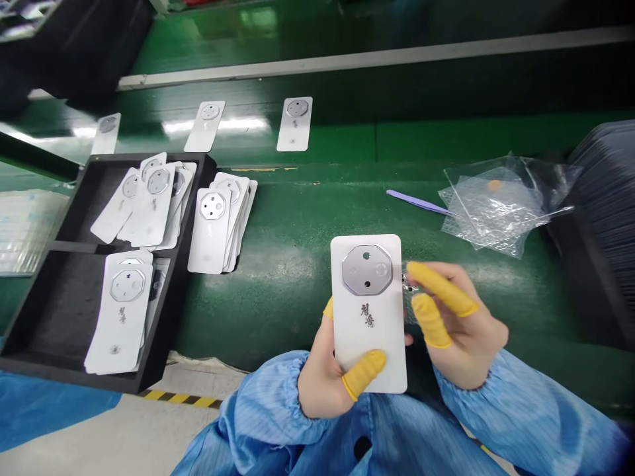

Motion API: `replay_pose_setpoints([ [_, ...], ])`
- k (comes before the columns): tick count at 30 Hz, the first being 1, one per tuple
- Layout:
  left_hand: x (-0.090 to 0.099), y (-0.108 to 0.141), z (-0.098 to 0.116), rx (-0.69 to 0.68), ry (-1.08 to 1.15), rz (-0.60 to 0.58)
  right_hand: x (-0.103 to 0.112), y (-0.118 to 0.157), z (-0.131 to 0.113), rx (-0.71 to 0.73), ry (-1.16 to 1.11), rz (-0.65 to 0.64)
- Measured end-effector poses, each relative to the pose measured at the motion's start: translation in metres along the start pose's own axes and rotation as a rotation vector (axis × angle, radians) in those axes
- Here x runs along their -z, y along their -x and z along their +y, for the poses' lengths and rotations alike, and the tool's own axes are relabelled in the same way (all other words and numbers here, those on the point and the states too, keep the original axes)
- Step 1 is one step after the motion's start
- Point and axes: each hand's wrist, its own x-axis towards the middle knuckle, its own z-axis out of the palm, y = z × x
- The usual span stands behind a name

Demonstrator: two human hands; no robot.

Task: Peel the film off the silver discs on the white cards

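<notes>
My left hand grips a white phone back cover, its yellow-cotted thumb across the lower face. The cover is held upright towards me, with an octagonal silver camera plate near its top and dark lettering below. Close to the cover's right edge, my right hand has its yellow-cotted thumb and forefinger pinched on a small piece of clear film. Part of that film is hidden behind the cover and fingers, so I cannot tell whether it touches the cover.
Left stands a black divided tray with stacked covers; another stack of covers lies beside it. Several single covers lie farther back. Purple tweezers and clear plastic sheets lie right, near dark stacked trays.
</notes>
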Motion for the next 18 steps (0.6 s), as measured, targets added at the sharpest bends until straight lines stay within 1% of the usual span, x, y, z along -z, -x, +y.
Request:
replay_pose_setpoints([
  [1, 0.001, 0.001, 0.001, 0.013, 0.013, -0.005, 0.0, -0.001, -0.001, -0.074, -0.055, 0.052],
  [2, 0.002, 0.001, 0.002, 0.018, 0.01, -0.007, -0.001, -0.002, -0.001, -0.145, -0.105, 0.071],
  [4, 0.004, 0.0, 0.008, 0.011, -0.02, -0.013, -0.002, -0.004, -0.001, -0.258, -0.182, 0.014],
  [6, 0.006, -0.004, 0.016, 0.004, -0.054, 0.001, -0.004, -0.003, -0.002, -0.324, -0.214, -0.042],
  [8, 0.006, -0.011, 0.025, -0.02, -0.091, 0.076, -0.005, 0.0, -0.003, -0.325, -0.21, -0.025],
  [10, 0.004, -0.017, 0.031, -0.062, -0.145, 0.193, -0.007, 0.004, -0.004, -0.312, -0.189, 0.0],
  [12, 0.0, -0.021, 0.033, -0.081, -0.201, 0.305, -0.008, 0.009, -0.004, -0.299, -0.166, 0.007],
  [14, -0.004, -0.023, 0.032, -0.072, -0.235, 0.384, -0.008, 0.012, -0.004, -0.277, -0.151, 0.003],
  [16, -0.006, -0.023, 0.031, -0.068, -0.257, 0.419, -0.008, 0.013, -0.004, -0.233, -0.13, 0.003],
  [18, -0.005, -0.023, 0.03, -0.062, -0.28, 0.415, -0.008, 0.014, -0.005, -0.176, -0.101, -0.015],
])
